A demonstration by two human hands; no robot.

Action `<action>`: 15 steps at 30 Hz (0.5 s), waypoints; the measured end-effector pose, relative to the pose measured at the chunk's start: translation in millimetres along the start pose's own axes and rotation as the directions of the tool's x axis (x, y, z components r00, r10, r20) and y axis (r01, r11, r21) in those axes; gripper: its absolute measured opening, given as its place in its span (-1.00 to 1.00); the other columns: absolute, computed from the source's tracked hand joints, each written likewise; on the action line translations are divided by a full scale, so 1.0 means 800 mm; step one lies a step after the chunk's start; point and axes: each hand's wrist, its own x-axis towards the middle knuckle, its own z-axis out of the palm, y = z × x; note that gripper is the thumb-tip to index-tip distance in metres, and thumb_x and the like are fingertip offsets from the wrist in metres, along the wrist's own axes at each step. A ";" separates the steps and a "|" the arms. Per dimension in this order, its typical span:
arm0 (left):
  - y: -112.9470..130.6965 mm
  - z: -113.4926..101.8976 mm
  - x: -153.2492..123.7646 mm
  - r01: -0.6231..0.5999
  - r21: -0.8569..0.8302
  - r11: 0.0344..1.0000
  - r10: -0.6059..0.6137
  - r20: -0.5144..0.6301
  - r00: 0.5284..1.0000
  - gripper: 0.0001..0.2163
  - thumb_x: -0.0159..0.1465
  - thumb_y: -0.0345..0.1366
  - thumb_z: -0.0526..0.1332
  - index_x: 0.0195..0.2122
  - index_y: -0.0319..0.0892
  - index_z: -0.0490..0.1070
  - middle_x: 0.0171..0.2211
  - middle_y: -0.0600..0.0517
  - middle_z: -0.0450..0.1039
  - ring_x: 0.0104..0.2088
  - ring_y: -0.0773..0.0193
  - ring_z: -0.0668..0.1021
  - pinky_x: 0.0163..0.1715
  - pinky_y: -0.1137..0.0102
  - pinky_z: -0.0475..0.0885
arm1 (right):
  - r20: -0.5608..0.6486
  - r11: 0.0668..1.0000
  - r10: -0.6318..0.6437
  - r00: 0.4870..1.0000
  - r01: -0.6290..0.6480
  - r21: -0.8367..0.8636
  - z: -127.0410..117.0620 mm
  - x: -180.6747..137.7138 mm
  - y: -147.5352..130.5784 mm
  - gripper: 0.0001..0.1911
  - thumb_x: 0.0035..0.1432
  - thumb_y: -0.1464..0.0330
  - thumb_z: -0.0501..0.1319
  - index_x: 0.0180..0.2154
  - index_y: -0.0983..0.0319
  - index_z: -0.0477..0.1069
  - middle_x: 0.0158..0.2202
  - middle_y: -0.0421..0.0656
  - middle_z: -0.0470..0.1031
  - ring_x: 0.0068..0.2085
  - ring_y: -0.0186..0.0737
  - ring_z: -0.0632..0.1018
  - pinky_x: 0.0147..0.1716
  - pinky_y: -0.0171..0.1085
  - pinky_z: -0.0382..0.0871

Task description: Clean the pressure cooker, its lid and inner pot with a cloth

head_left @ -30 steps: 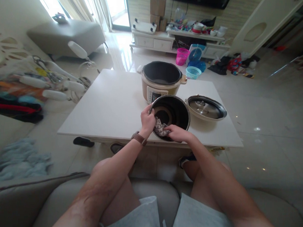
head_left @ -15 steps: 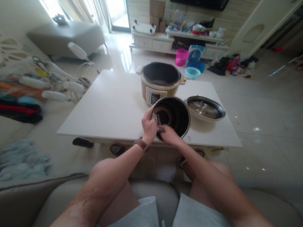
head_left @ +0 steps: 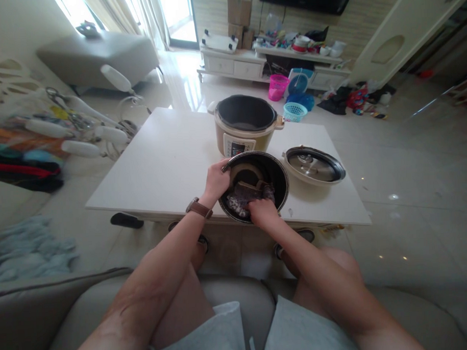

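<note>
At the near edge of the bench [head_left: 160,162], the left hand [head_left: 216,180] clasps the rim of the tilted inner pot [head_left: 278,174], while the right hand [head_left: 261,212] grips a patterned cloth [head_left: 242,197] pressed inside it.

At frame centre, the left hand [head_left: 217,179] grips the left rim of the inner pot [head_left: 274,176], tilted on the white bench [head_left: 168,167]. The right hand [head_left: 262,210] presses a patterned cloth [head_left: 244,195] inside it. The cooker base [head_left: 244,124] stands just behind; the lid [head_left: 314,164] lies to the right.
</note>
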 end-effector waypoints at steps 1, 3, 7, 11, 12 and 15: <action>-0.003 0.003 -0.001 0.019 -0.034 0.999 -0.020 -0.014 1.000 -0.62 0.24 -0.52 0.17 -0.05 -0.14 0.72 -0.03 0.00 0.73 0.04 0.05 0.67 0.20 0.16 0.52 | 0.001 1.000 0.018 1.000 -0.018 -0.014 -0.003 0.001 0.004 -0.58 0.42 0.43 0.08 0.06 0.14 0.69 0.07 0.10 0.68 0.10 0.09 0.68 0.10 -0.05 0.45; -0.009 0.013 -0.006 0.039 -0.109 0.993 -0.046 -0.064 0.997 -0.64 0.29 -0.48 0.18 -0.02 -0.16 0.71 0.01 -0.02 0.71 0.06 0.03 0.67 0.22 0.12 0.51 | -0.008 0.998 0.057 0.998 -0.057 -0.036 -0.009 0.004 0.013 -0.59 0.41 0.43 0.09 0.03 0.17 0.70 0.05 0.11 0.69 0.12 0.11 0.67 0.18 0.00 0.40; -0.007 0.037 -0.020 -0.006 -0.189 0.982 -0.028 -0.175 0.984 -0.65 0.31 -0.46 0.19 0.02 -0.16 0.70 0.09 -0.05 0.68 0.13 0.06 0.65 0.26 0.14 0.49 | -0.016 0.990 0.135 0.991 -0.134 0.031 -0.008 0.010 0.032 -0.58 0.35 0.48 0.11 0.04 0.18 0.70 0.07 0.12 0.68 0.13 0.14 0.67 0.19 -0.01 0.42; 0.005 0.057 -0.038 -0.049 -0.213 0.976 0.000 -0.225 0.974 -0.65 0.36 -0.44 0.19 0.07 -0.10 0.68 0.13 -0.03 0.66 0.19 0.09 0.62 0.33 0.15 0.44 | -0.077 0.929 0.122 0.990 -0.087 0.360 0.011 0.023 0.034 -0.42 0.19 0.52 0.18 0.18 0.06 0.62 0.17 -0.02 0.65 0.17 0.09 0.64 0.21 -0.05 0.44; 0.007 0.061 -0.043 -0.054 -0.218 0.974 0.001 -0.234 0.972 -0.65 0.37 -0.43 0.18 0.08 -0.09 0.67 0.15 -0.04 0.64 0.20 0.09 0.61 0.35 0.14 0.43 | -0.132 0.870 0.121 0.984 -0.041 0.491 0.017 0.028 0.033 -0.39 0.16 0.53 0.16 0.19 0.06 0.61 0.16 -0.06 0.66 0.18 0.04 0.64 0.22 -0.08 0.43; 0.006 0.073 -0.054 -0.046 -0.221 0.974 -0.020 -0.287 0.958 -0.66 0.41 -0.41 0.17 0.10 -0.09 0.66 0.17 -0.07 0.62 0.24 0.09 0.59 0.38 0.13 0.39 | -0.228 0.527 0.233 0.945 0.074 0.847 0.031 0.044 0.026 -0.41 0.11 0.53 0.10 0.12 0.17 0.63 0.05 -0.13 0.71 0.07 -0.07 0.66 0.11 -0.19 0.50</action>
